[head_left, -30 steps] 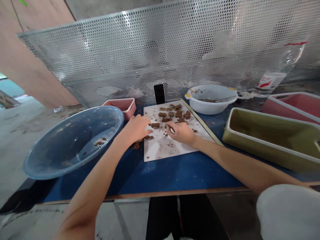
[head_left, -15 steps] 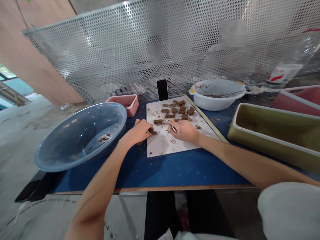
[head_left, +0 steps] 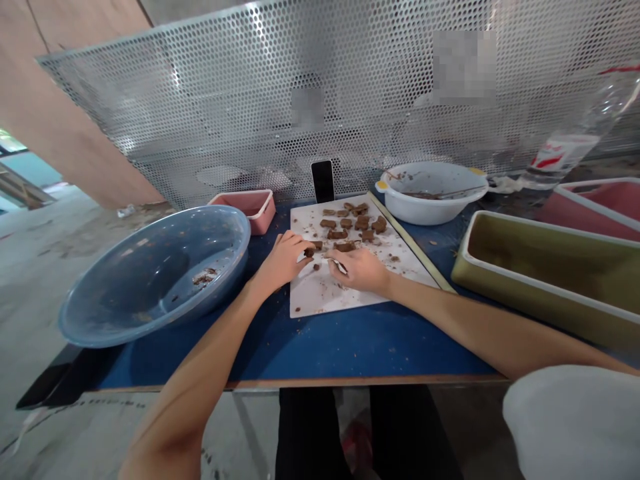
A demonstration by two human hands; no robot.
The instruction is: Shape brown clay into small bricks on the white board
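Note:
My left hand (head_left: pixel 287 259) is at the left edge of the white board (head_left: pixel 320 297), its thumb and fingers closed round a small brown lump (head_left: pixel 309 253). Just behind those fingertips lies a brown chunk (head_left: pixel 317 245), partly covered. My right hand (head_left: pixel 364 269) rests over the middle of the board with thumb and forefinger pinched. What that pinch holds, if anything, is too small to make out. Beyond my right fingers lies another brown chunk (head_left: pixel 345 247). Several more brown chunks (head_left: pixel 362 223) sit in loose rows toward the board's far side, with dark crumbs scattered about.
A large blue basin (head_left: pixel 155 280) stands left, with a small pink bin (head_left: pixel 265 217) behind it. A phone (head_left: pixel 323 181) leans against the perforated metal screen (head_left: pixel 225 113). To the right are a white basin (head_left: pixel 425 210), an olive planter box (head_left: pixel 545 280) and a plastic bottle (head_left: pixel 560 157).
My left hand picked up a brown lump at the board's left edge and has moved slightly up and right with it. My right hand stays pinched over the board, shifting slightly.

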